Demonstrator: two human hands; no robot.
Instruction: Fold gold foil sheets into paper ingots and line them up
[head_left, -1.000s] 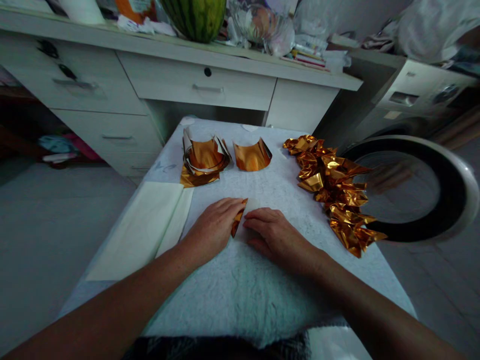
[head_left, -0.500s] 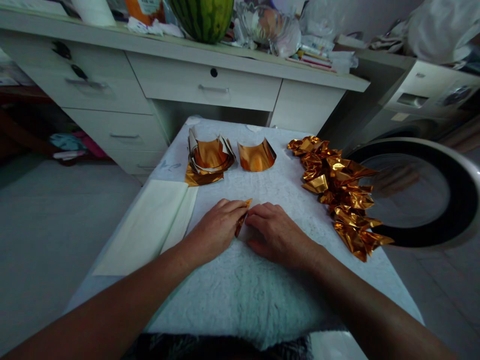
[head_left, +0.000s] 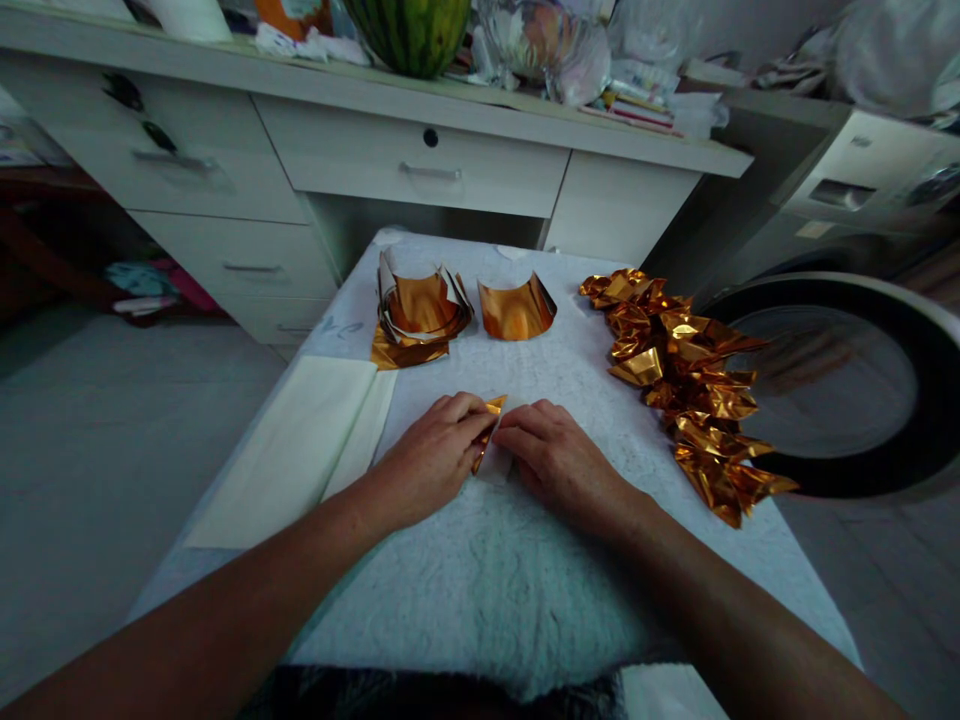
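Note:
A small piece of gold foil paper [head_left: 496, 404] lies under the bent fingers of my left hand [head_left: 435, 455], its pointed upper corner sticking out. A whitish slip of paper [head_left: 495, 464] shows right beside the foil; I cannot tell whether the two are one sheet. My right hand [head_left: 562, 460] pinches at the slip's edge with thumb and fingers together. Beyond the hands stand a curled stack of gold foil sheets [head_left: 420, 303] and a single curled gold foil sheet [head_left: 517, 312]. To the right runs a pile of folded gold foil pieces [head_left: 679, 375].
Pale paper sheets [head_left: 289, 450] lie on the left of the cloth-covered table [head_left: 480, 600]. Behind it is a white drawer cabinet [head_left: 360, 150] carrying a watermelon [head_left: 412, 35] and clutter. An open washing machine door [head_left: 847, 390] hangs close to the table's right edge.
My right fingers have shifted slightly along the paper's edge, and a bit more gold foil and white paper shows between the hands. The view has moved slightly; the other foil pieces stay put.

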